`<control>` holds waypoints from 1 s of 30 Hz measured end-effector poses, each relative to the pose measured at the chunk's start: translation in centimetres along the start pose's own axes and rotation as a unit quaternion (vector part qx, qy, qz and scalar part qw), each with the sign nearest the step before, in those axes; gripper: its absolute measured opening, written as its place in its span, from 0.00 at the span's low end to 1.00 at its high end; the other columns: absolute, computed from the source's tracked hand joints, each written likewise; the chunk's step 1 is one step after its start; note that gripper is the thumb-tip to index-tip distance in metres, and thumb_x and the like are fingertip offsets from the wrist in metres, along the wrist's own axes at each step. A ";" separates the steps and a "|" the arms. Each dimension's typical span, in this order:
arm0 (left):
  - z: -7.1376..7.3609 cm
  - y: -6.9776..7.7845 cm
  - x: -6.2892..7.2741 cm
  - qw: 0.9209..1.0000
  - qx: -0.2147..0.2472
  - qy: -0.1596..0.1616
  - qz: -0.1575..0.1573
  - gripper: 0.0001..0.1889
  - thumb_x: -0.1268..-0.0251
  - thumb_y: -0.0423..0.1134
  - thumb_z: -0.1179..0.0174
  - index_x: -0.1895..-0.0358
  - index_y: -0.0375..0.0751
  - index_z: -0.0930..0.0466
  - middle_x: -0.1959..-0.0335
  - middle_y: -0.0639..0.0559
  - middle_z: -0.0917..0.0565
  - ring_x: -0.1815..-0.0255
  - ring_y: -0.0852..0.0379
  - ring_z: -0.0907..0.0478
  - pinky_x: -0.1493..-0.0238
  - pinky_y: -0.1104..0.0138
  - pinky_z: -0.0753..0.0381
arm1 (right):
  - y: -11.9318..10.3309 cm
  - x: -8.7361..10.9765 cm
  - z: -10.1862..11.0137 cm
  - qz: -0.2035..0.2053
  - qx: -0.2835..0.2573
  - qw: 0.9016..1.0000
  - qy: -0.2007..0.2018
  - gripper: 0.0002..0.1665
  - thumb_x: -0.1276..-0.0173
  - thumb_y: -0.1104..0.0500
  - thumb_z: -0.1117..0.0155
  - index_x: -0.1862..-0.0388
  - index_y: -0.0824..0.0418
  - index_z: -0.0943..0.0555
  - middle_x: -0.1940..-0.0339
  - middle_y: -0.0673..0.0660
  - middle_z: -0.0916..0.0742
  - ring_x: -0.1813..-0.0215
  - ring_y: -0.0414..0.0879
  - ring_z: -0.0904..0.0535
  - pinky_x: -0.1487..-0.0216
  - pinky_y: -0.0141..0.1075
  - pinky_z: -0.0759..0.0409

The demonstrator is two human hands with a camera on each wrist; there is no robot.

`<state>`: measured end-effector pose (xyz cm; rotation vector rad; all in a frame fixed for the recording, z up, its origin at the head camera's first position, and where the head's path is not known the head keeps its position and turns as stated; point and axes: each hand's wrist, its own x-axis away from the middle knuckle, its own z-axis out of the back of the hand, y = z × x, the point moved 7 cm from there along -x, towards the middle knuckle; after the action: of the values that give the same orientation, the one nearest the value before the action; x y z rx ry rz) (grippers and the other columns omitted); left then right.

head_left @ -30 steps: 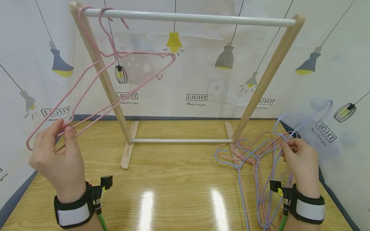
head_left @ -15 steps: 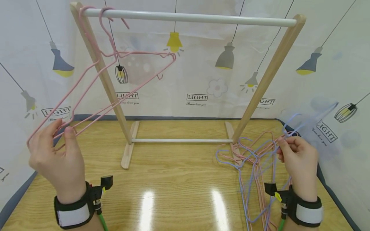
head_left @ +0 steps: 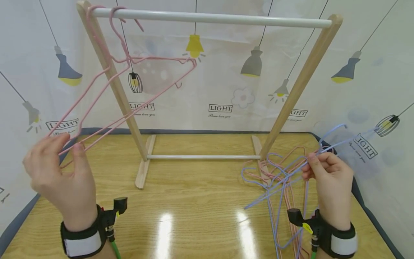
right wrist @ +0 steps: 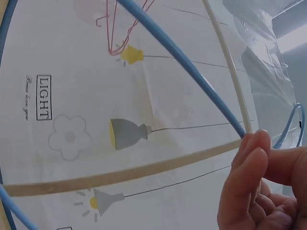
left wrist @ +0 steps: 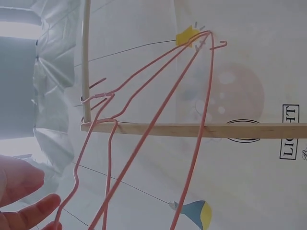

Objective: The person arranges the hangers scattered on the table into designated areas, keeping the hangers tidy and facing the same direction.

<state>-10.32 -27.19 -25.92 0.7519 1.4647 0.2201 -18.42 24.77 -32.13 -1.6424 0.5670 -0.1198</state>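
Two pink hangers (head_left: 128, 59) hang by their hooks at the left end of the white rail (head_left: 210, 16). My left hand (head_left: 58, 172) is at their near lower corners, which it partly hides. In the left wrist view a fingertip (left wrist: 48, 203) touches one pink wire, with the thumb (left wrist: 21, 177) apart from the fingers. My right hand (head_left: 331, 180) pinches a blue hanger (head_left: 350, 142) between thumb and fingers, its hook upward and one long end slanting down left. The right wrist view shows the blue wire (right wrist: 187, 64) running from the fingertips.
Several pink and blue hangers (head_left: 286, 176) lie tangled on the wooden table (head_left: 200, 201), below and left of my right hand. The rack's wooden posts (head_left: 297, 90) stand on feet (head_left: 145, 162) joined by a low white bar (head_left: 203, 157). A lamp-print cloth (head_left: 220, 72) hangs behind.
My right hand has moved slightly left and turned; the blue hanger it holds has swung, its lower end now pointing left. My left fingers have shifted slightly left at the pink hangers' corners.
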 end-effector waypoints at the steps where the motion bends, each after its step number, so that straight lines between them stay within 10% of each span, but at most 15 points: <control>1: 0.0 0.3 0.0 1.000 0.001 -0.001 -0.001 0.10 0.37 0.31 0.34 0.58 0.24 0.13 0.56 0.33 0.13 0.42 0.46 0.22 0.34 0.62 0.34 | -0.1 0.2 -0.2 0.003 -0.003 1.000 -0.003 0.12 0.28 0.69 0.33 0.71 0.73 0.22 0.81 0.57 0.15 0.82 0.44 0.20 0.80 0.30 0.20; 7: -0.5 2.5 1.0 0.998 0.055 -0.017 -0.020 0.13 0.38 0.34 0.36 0.60 0.23 0.13 0.59 0.31 0.13 0.46 0.37 0.20 0.34 0.59 0.33 | -0.3 0.9 -1.2 0.020 -0.035 0.999 -0.011 0.13 0.28 0.70 0.34 0.73 0.73 0.23 0.82 0.59 0.16 0.83 0.44 0.20 0.81 0.30 0.20; 14: -2.9 3.7 3.3 0.981 0.110 -0.144 -0.068 0.16 0.34 0.39 0.36 0.58 0.24 0.14 0.58 0.30 0.14 0.47 0.30 0.21 0.34 0.59 0.29 | -0.1 1.9 -2.7 0.038 -0.124 0.991 -0.035 0.10 0.28 0.73 0.35 0.71 0.75 0.22 0.81 0.62 0.14 0.82 0.46 0.17 0.80 0.32 0.18; 21: -5.2 5.0 6.1 0.952 0.158 -0.244 -0.096 0.23 0.23 0.48 0.42 0.56 0.26 0.14 0.58 0.33 0.13 0.47 0.33 0.21 0.34 0.61 0.30 | 0.1 2.9 -3.8 0.050 -0.183 0.981 -0.050 0.09 0.27 0.73 0.36 0.71 0.74 0.20 0.81 0.62 0.14 0.82 0.46 0.17 0.80 0.34 0.17; 30: -7.9 7.7 11.4 0.895 0.199 -0.379 -0.125 0.16 0.23 0.45 0.41 0.55 0.34 0.13 0.57 0.43 0.11 0.51 0.42 0.16 0.44 0.45 0.25 | 0.5 3.8 -5.2 0.040 -0.229 0.969 -0.081 0.10 0.26 0.74 0.39 0.70 0.74 0.20 0.79 0.61 0.14 0.80 0.47 0.15 0.76 0.34 0.16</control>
<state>-13.92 -12.36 -30.14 0.8362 0.8338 -0.5426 -17.34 18.41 -32.66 -2.0492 0.5617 0.2204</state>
